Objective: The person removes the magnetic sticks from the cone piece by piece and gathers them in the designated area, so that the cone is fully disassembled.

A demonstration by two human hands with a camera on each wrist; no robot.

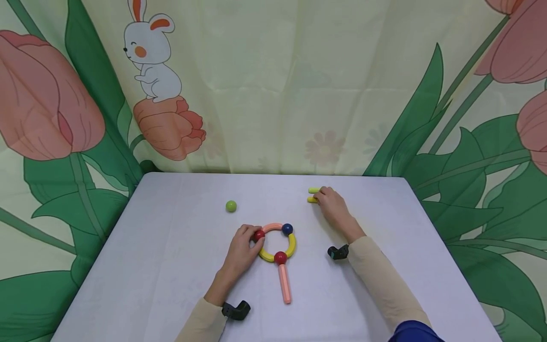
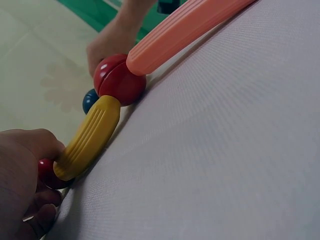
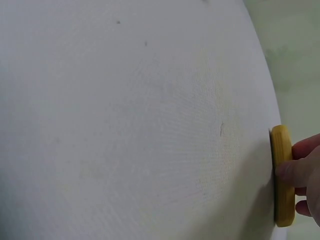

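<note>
Head view, nearest first: a pink straight stick (image 1: 284, 284) lies on the white tabletop (image 1: 171, 266), pointing toward the person. Its far end sticks to a red ball (image 1: 280, 257). That ball is the six o'clock spot of a toy ring (image 1: 277, 242). Two yellow curved pieces go up from it, one on each side. A dark blue ball (image 1: 287, 229) sits at about one o'clock on the ring, and a pink curved piece runs over the top.

At about ten o'clock on the ring is another red ball (image 1: 259, 235). The left hand (image 1: 241, 251) is curled round it and pinches it. In the left wrist view the fingers (image 2: 30, 165) press right against that ball and the end of the yellow curved piece (image 2: 87, 137).

Farther off, at two o'clock from the ring, the right hand (image 1: 335, 209) lies over two short yellow sticks (image 1: 313, 194). They lie side by side near the far edge. In the right wrist view the fingertips (image 3: 300, 170) are bent onto one yellow stick (image 3: 282, 175), holding it.

A green ball (image 1: 231, 206) sits alone at eleven o'clock from the ring, well apart from both hands. Behind the tabletop hangs a curtain with a white rabbit (image 1: 151, 57) and big tulips.
</note>
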